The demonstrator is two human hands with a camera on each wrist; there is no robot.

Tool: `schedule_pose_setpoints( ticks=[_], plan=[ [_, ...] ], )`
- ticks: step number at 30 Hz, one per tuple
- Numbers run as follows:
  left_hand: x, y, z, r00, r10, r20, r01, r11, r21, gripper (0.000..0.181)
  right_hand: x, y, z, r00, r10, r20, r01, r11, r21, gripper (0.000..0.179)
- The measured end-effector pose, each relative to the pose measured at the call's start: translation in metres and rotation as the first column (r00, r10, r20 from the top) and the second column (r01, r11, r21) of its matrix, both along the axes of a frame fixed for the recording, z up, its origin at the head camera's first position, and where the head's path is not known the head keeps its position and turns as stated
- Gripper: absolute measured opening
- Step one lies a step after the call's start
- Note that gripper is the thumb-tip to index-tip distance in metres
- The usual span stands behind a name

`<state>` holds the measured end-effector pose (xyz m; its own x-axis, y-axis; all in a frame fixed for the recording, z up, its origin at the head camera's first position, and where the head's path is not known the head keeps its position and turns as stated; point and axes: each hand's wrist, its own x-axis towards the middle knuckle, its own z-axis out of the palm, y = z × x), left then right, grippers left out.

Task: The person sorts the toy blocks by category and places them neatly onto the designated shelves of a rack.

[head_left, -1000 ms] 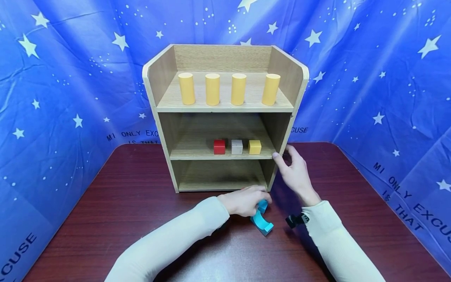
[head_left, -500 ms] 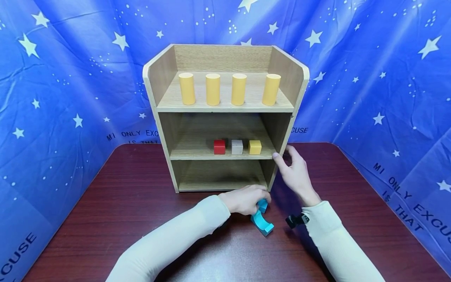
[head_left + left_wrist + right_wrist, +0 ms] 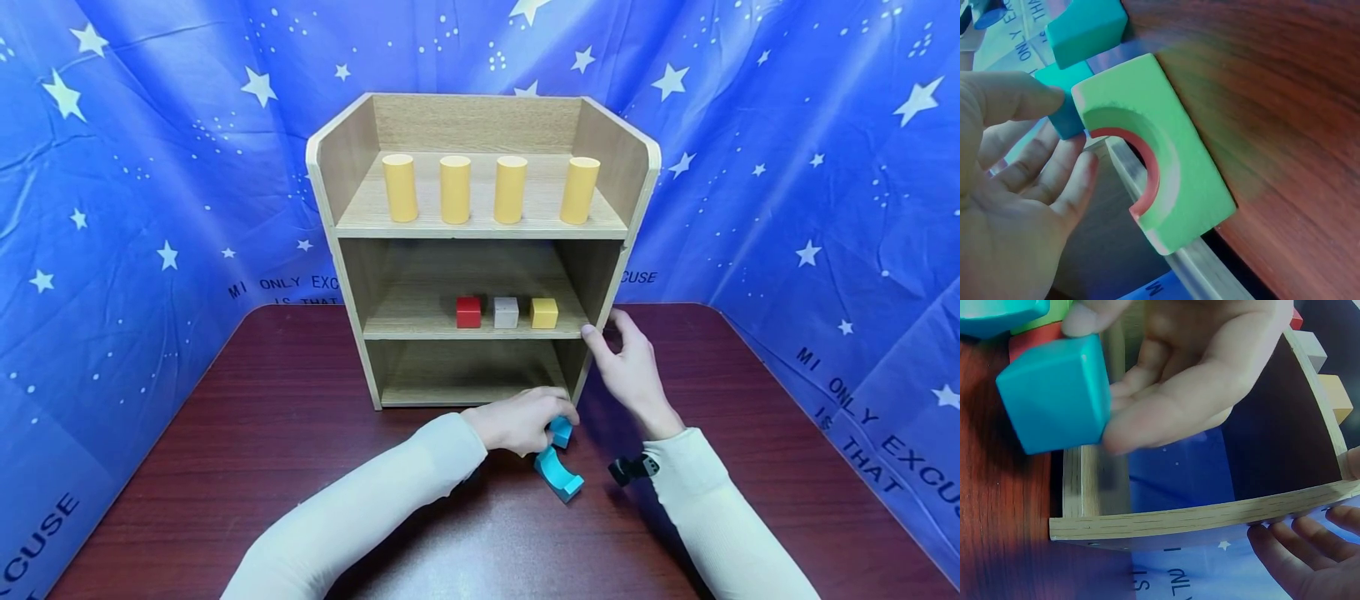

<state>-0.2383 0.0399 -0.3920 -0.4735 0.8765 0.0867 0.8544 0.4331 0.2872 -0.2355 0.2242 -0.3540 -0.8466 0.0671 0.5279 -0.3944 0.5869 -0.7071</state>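
Head view: left hand (image 3: 521, 421) pinching teal cube (image 3: 561, 432) at its four o'clock, thumb against fingers. Teal arch block (image 3: 558, 477) on surface (image 3: 277, 375), hand's five o'clock. Right hand (image 3: 633, 375), left's two o'clock, gripping side of wooden shelf unit (image 3: 480, 124). Left wrist view: green arch block (image 3: 1188, 169), cube's four o'clock.

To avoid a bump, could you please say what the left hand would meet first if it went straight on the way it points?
The left hand, pinching a blue block, would probably meet the right hand first; depth is unclear, so it might clip the shelf instead.
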Motion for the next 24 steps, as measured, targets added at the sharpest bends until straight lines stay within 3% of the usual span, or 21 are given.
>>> schedule_pose_setpoints(
  ticks=[6,12,24],
  plan=[
    [0.003,-0.003,0.009,1.000,0.005,-0.015,-0.004,0.998,0.055,0.040,0.000,-0.001,0.001,1.000,0.001,0.007,-0.001,1.000,-0.004,0.040],
    [0.007,-0.008,0.019,1.000,0.000,-0.023,0.001,0.998,0.056,0.040,0.001,0.000,0.001,1.000,0.004,0.007,-0.004,1.000,-0.007,0.040],
    [0.012,-0.027,0.026,0.996,0.001,-0.088,0.007,0.996,0.088,0.039,0.001,0.000,0.001,1.000,0.016,0.002,-0.016,1.000,-0.008,0.042]
  ],
)
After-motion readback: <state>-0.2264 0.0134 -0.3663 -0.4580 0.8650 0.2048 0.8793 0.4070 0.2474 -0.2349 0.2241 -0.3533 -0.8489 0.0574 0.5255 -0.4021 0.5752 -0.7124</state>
